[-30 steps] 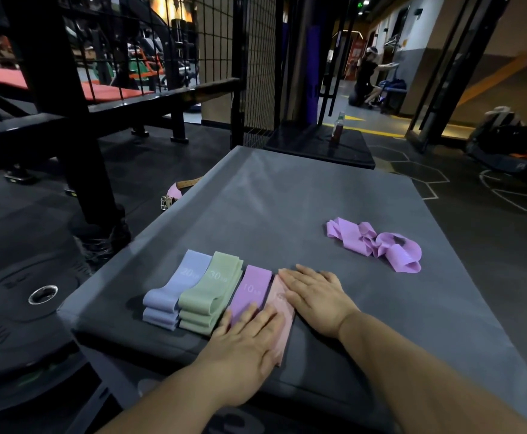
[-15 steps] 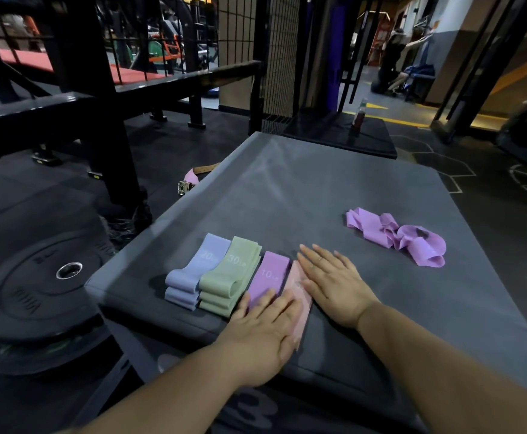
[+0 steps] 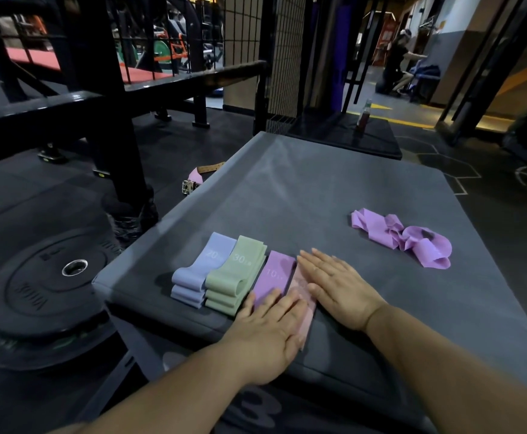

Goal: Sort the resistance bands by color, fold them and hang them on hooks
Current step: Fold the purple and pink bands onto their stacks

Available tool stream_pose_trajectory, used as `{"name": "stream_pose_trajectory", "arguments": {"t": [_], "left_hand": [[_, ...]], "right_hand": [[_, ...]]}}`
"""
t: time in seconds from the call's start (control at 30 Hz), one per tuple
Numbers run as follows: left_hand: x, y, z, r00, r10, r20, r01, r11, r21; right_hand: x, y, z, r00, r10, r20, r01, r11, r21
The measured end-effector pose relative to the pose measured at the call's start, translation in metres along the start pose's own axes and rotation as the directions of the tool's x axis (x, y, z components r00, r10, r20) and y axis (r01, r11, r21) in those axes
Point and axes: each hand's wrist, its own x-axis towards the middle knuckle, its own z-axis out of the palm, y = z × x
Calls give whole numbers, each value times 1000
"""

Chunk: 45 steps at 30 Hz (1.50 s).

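Folded bands lie in a row near the front left of the grey padded box (image 3: 302, 195): a blue-lilac band marked 20 (image 3: 199, 270), a green band marked 30 (image 3: 237, 277), a purple band marked 10 (image 3: 273, 274) and a pink band (image 3: 302, 292). My left hand (image 3: 271, 333) lies flat with straight fingers on the near ends of the purple and pink bands. Flat on the box beside it, my right hand (image 3: 338, 286) touches the pink band's right edge. A crumpled light purple band (image 3: 403, 236) lies loose farther right.
Black weight plates (image 3: 46, 296) are stacked on the floor at the left. A black steel rack (image 3: 115, 120) stands behind them, with a pink belt (image 3: 196, 178) on the floor. A bottle (image 3: 364, 114) stands on a dark platform beyond. A person sits far back right.
Both hands stay flat on the bands in the same pose. The camera view has shifted, so the box and bands sit more to the right in the frame.
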Motion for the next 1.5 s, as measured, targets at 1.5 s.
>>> {"name": "stream_pose_trajectory", "arguments": {"t": [1.5], "left_hand": [[16,12,-44,998,-43,-55,32,982,-188]], "right_hand": [[-18,8,0,918,356,-177,-265,880,393]]}}
